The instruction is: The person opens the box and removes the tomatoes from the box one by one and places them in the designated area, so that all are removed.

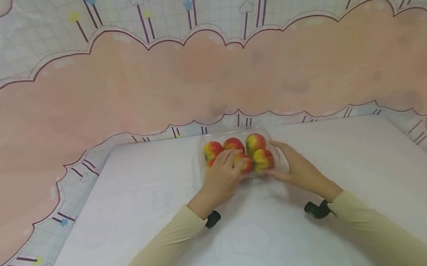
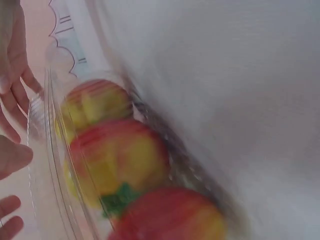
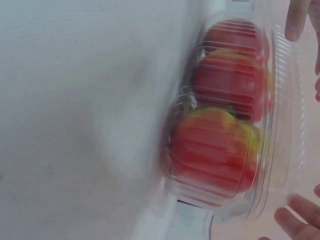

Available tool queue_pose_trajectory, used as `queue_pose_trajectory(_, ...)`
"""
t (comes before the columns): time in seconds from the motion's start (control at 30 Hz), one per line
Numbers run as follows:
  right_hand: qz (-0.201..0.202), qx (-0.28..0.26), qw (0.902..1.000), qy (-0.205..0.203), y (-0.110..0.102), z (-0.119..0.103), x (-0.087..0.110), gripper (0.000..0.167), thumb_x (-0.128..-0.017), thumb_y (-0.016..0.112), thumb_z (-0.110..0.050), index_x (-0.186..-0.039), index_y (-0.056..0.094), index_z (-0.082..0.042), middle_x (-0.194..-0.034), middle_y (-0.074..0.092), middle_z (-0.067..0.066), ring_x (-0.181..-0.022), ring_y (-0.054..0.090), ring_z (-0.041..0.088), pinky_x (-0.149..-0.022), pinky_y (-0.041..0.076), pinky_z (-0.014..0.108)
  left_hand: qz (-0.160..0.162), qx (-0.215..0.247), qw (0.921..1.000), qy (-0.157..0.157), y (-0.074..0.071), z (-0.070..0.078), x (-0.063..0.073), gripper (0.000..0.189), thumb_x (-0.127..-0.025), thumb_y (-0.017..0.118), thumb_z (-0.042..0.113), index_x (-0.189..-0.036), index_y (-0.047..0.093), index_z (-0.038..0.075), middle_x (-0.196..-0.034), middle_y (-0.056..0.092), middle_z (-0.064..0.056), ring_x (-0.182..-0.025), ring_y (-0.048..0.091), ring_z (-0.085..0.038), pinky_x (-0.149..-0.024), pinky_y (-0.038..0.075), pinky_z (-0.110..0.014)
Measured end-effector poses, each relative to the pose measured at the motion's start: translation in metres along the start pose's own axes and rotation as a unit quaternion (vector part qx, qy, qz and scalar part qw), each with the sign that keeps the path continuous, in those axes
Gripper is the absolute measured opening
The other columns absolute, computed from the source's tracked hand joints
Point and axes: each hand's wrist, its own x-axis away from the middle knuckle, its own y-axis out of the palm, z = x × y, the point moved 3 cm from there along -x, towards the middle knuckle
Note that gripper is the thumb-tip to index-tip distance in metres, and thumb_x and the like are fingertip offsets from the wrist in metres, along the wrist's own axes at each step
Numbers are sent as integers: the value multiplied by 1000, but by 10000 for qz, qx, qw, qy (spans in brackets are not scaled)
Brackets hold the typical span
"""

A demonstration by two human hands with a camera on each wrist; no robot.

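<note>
A clear plastic box (image 1: 204, 139) stands towards the far side of the table, holding several red-and-yellow apples (image 1: 255, 141) in two rows. My left hand (image 1: 221, 175) reaches over the box's front left part, fingers spread above the apples and partly covering them. At the box's right end is my right hand (image 1: 299, 168), its fingers near the side wall and the thumb by the front corner. In the left wrist view, a green leaf (image 2: 120, 199) shows between blurred apples (image 2: 120, 155). The right wrist view shows the front row through the ribbed wall (image 3: 270, 165).
The box stands on a white table (image 1: 152, 169). Behind it hangs a pink cloth (image 1: 189, 81) with cloud edges and drawn candles. A black wrist device (image 1: 212, 219) is below the left wrist, another black device (image 1: 317, 210) below the right.
</note>
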Motion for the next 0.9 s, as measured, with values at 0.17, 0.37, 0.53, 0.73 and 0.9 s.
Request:
queue_pose_trajectory(0.17, -177, -553, 9976, 376, -5, 14, 3, 76, -79, 75, -10, -140, 32, 4, -140, 43, 25, -129, 42, 40, -103, 41, 55, -89, -106, 9988, 469, 8, 16, -15, 21, -85, 69, 20, -104, 66, 13, -118, 61, -6, -113, 53, -21, -106, 43, -32)
queue_pose_trajectory(0.37, -518, -1473, 9824, 1028, -4, 33, 5, 70, -85, 68, -10, -140, 28, 5, -134, 46, 30, -123, 47, 44, -99, 43, 55, -334, -110, 9973, 639, 15, 26, -25, 20, -84, 71, 24, -102, 68, 16, -117, 63, -3, -113, 56, -19, -104, 45, -32)
queue_pose_trajectory(0.53, -1063, -2254, 9549, 1616, 0, 47, 10, 64, -89, 64, -14, -139, 30, 8, -128, 50, 31, -118, 53, 43, -96, 50, 46, -624, -319, 9954, 659, 21, 26, -25, 22, -84, 70, 26, -104, 70, 17, -119, 63, -2, -112, 57, -17, -103, 46, -30)
queue_pose_trajectory(0.73, -1609, -2831, 9239, 2010, 5, 55, 15, 51, -90, 62, -15, -130, 40, 9, -111, 60, 24, -99, 63, 25, -84, 57, 32, -820, -299, 9936, 717, 25, 22, -20, 25, -84, 70, 25, -108, 70, 17, -121, 62, -2, -111, 57, -16, -102, 46, -29)
queue_pose_trajectory(0.9, -1998, -3207, 9019, 2092, 10, 56, 18, 45, -91, 61, -18, -124, 45, 9, -105, 65, 13, -93, 63, 14, -85, 56, 26, -636, -78, 9942, 867, 22, 17, -14, 23, -83, 71, 23, -104, 68, 13, -120, 63, -4, -110, 59, -17, -101, 47, -28)
